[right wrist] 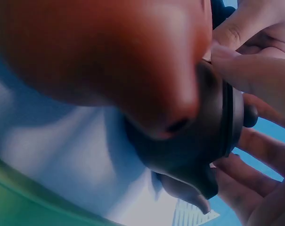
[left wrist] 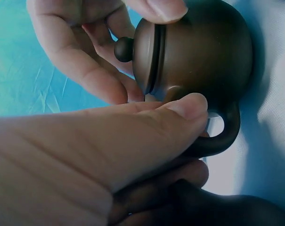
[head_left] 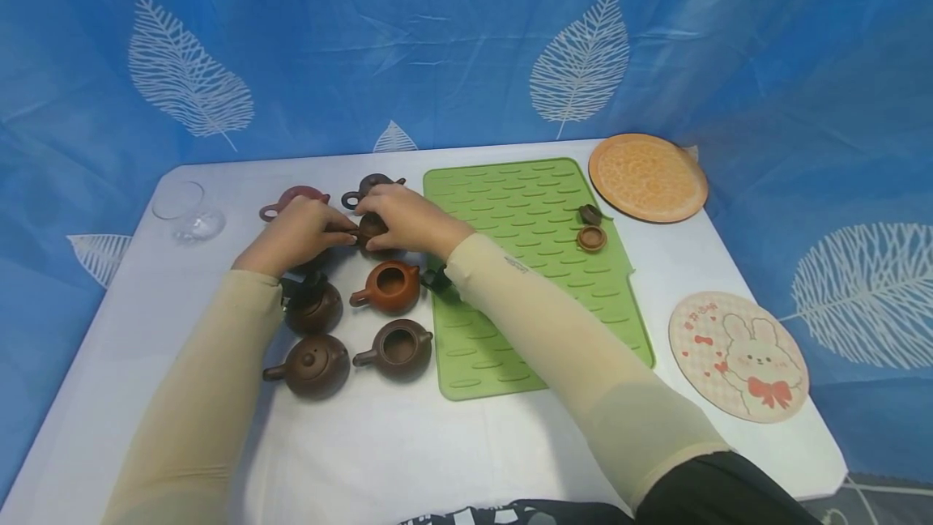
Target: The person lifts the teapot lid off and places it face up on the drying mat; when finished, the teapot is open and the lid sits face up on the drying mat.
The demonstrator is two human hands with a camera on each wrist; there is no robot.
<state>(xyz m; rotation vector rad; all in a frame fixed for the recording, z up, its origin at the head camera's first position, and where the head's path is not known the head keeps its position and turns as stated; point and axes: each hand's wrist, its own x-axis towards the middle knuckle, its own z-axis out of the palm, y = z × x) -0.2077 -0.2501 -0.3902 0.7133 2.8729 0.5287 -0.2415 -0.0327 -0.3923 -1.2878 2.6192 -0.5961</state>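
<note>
the held teapot (left wrist: 208,52) is brown, mat (head_left: 539,225) green.

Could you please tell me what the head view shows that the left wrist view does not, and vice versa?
Only the head view shows the green mat, the orange disc and the rabbit coaster. Only the left wrist view clearly shows the round lid knob. Both show the left hand, the right hand and the brown teapot they hold.

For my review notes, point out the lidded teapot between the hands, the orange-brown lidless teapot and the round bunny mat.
Lidded teapot (left wrist: 208,52): left wrist view, side of its body.
Orange-brown lidless teapot (head_left: 391,303): head view, body below its opening.
Round bunny mat (head_left: 758,363): head view, printed bunny's face.
</note>
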